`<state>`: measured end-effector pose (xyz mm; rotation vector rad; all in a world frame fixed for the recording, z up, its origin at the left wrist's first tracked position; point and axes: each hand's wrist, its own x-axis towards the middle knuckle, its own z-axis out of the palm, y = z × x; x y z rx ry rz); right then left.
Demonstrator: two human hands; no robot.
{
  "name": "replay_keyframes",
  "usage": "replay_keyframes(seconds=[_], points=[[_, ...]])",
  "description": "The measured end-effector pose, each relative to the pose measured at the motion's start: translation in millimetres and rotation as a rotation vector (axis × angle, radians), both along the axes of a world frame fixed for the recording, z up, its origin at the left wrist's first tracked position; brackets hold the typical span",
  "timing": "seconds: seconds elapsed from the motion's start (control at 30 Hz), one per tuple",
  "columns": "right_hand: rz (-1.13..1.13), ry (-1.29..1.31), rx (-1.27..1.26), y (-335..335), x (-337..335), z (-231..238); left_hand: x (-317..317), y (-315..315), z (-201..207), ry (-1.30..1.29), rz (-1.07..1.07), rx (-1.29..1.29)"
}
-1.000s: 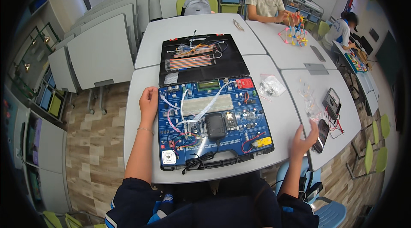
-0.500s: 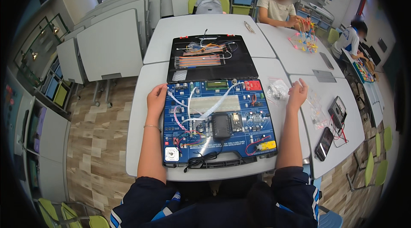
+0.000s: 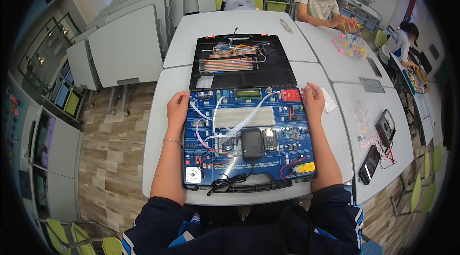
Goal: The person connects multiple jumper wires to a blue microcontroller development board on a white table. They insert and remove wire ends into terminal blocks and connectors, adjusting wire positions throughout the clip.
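An open black case lies in front of me on the table. Its lower half holds a blue electronics kit board (image 3: 225, 159) with a white breadboard (image 3: 247, 117), a small green display (image 3: 247, 93), a black power adapter (image 3: 252, 144), a yellow motor (image 3: 304, 168) and a coiled black cable (image 3: 225, 182). My left hand (image 3: 178, 106) grips the upper left edge of the board, fingers closed. At the upper right edge, my right hand (image 3: 314, 102) holds the other side with curled fingers. Flat bundles of jumper wires (image 3: 229, 65) lie in the case's lid (image 3: 273, 70).
Right of the case are a clear plastic bag (image 3: 329, 102), small bagged parts (image 3: 360, 116), a multimeter (image 3: 386, 125) with red leads and a phone (image 3: 369, 165). Across the table a person (image 3: 320, 3) handles a colourful stick model (image 3: 352, 44). Folded tables (image 3: 127, 44) stand at left.
My right hand has moved left, from above the plastic bag to the board's right edge. The left hand has stayed at the left edge. The view has shifted slightly.
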<state>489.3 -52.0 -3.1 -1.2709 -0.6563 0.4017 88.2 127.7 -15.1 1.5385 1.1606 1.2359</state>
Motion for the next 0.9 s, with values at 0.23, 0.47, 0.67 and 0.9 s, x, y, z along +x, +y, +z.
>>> replay_keyframes(seconds=[0.23, 0.47, 0.67, 0.9], points=[[0.156, 0.048, -0.127, 11.1, -3.6, -3.2, 1.4, 2.6, 2.1, -0.019, 0.008, -0.008], [0.353, 0.095, -0.028, 18.3, -1.7, 1.2, 8.0, 3.5, 3.1, -0.368, -0.017, -0.146], [0.29, 0.092, -0.101, 14.3, -6.6, 9.9, 8.7, -7.8, 15.7, -0.513, -0.135, -0.263], [0.157, -0.16, -0.093, 12.0, 4.5, -0.4, 10.1, -11.9, 18.7, -0.475, -0.143, -0.268]])
